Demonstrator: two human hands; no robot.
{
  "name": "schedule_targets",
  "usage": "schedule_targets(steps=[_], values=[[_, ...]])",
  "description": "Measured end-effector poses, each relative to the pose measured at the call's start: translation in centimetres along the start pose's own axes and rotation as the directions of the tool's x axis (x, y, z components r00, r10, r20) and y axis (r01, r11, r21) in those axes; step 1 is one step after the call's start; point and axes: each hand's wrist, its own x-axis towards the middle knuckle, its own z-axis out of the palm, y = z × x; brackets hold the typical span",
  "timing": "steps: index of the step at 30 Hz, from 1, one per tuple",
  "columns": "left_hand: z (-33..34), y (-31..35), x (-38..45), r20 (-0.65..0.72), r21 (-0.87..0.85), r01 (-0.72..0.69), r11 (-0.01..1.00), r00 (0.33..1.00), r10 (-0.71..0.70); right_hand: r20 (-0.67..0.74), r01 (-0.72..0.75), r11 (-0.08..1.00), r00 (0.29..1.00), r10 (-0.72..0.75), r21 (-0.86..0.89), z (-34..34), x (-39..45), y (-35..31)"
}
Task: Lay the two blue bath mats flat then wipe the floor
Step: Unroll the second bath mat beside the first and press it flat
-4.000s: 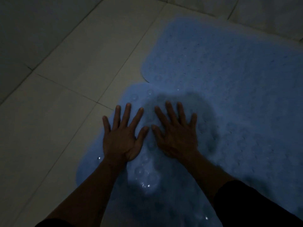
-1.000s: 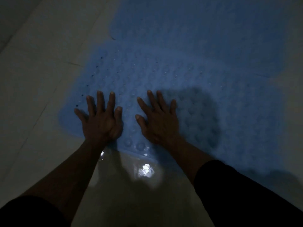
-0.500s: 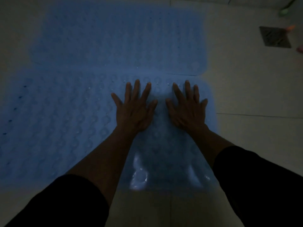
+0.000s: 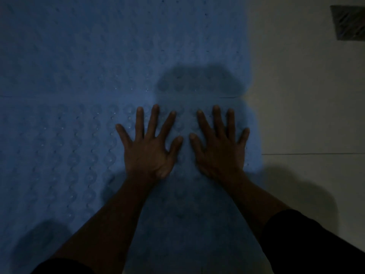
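Dim light, detail was poor. Nearest the camera, two dark sleeves [image 4: 308,244] and bare forearms reached forward. Left hand [image 4: 150,147] lay palm down on the near blue mat [image 4: 59,155], fingers straight and spread, grasping nothing. Right hand [image 4: 219,147] was the same: flat, splayed, pressing, nothing held, just beside the mat's right edge. Thumbs were near each other, not touching.

Near mat showed rows of round suction-cup bumps and looked flat where visible. Just past the fingertips ran a seam where the far blue mat [image 4: 118,46] began; whether the two overlapped or only abutted could not be told. Far mat also looked flat and ran out of the top of the frame.

Step judged: still the lay-flat part, pressing down the right end of the near mat. Wiping not started; no cloth in view. Next move likely called for lifting both palms, checking remaining corners, then fetching something to wipe the tile floor [image 4: 306,95] to the right of the mats.

Containers: none in view. Only a floor drain grate [image 4: 349,22] at the far right, contents not visible.
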Motion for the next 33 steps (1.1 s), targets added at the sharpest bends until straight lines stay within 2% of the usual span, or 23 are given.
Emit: schedule_targets(steps=[5, 11, 16, 23, 27, 31, 33], values=[[-0.2, 0.0, -0.2, -0.062, 0.038, -0.008, 0.999, 0.998, 0.011, -0.064, 0.023, 0.999, 0.998, -0.026, -0.048, 0.0, -0.5, -0.1], [-0.4, 0.0, 0.0, -0.022, 0.025, -0.018, 1.000, 1.000, 0.019, -0.104, 0.025, 0.996, 0.994, -0.033, -0.081, 0.2, -0.5, -0.2], [-0.2, 0.0, -0.2, -0.064, 0.023, -0.009, 1.000, 0.998, 0.011, -0.164, 0.016, 0.996, 0.986, -0.030, -0.085, 0.5, -0.6, -0.4], [0.3, -0.5, -0.1, -0.001, 0.019, -0.014, 1.000, 1.000, 0.014, 0.021, -0.004, 0.998, 1.000, 0.005, -0.064, 0.2, -0.2, -0.3], [-0.1, -0.6, 0.1, 0.055, -0.008, -0.036, 0.999, 0.998, 0.036, 0.049, -0.022, 1.000, 0.999, 0.022, 0.003, 0.0, -0.6, -0.7], [0.7, -1.0, -5.2, 0.013, -0.072, -0.032, 0.997, 0.999, 0.033, 0.076, -0.089, 0.994, 0.994, 0.084, 0.061, -0.1, -3.2, -2.0], [1.3, -1.5, -9.8, -0.037, -0.090, -0.031, 0.995, 0.999, 0.028, 0.074, -0.061, 0.996, 0.996, 0.055, 0.071, 0.2, -6.7, -2.3]])
